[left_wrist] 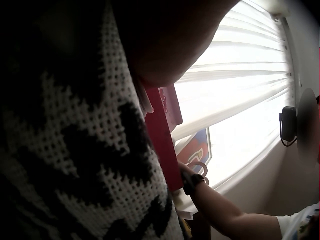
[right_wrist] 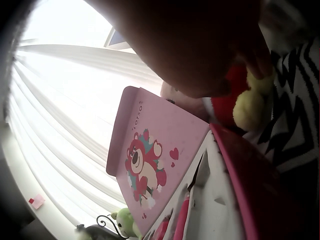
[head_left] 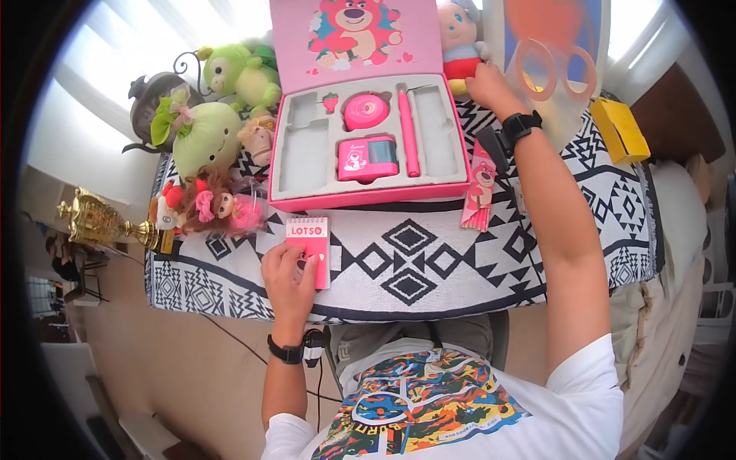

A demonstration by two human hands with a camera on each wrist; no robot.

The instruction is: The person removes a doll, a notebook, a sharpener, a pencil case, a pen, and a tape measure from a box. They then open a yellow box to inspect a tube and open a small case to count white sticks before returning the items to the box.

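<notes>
A small pink spiral notepad (head_left: 320,264) marked LOTSO lies on the patterned cloth in front of a pink gift box (head_left: 368,198). My left hand (head_left: 290,268) rests on the notepad's lower left part, covering some of its cover picture. At the box's back right corner, my right hand (head_left: 491,88) holds a plush toy (head_left: 458,46) low down, at its red trousers. In the right wrist view, its fingers meet the plush's yellow foot (right_wrist: 250,111), while the palm hides much of the toy. The left wrist view shows mainly cloth and the box's side (left_wrist: 162,135).
The box's tray holds a pink pen (head_left: 408,138), a round pink item (head_left: 366,112) and a pink sharpener-like item (head_left: 368,159). Pink pencils (head_left: 479,192) lie right of it. Plush toys (head_left: 207,134), a doll (head_left: 226,203) and a trophy (head_left: 100,218) stand left; a yellow box (head_left: 619,130) stands right.
</notes>
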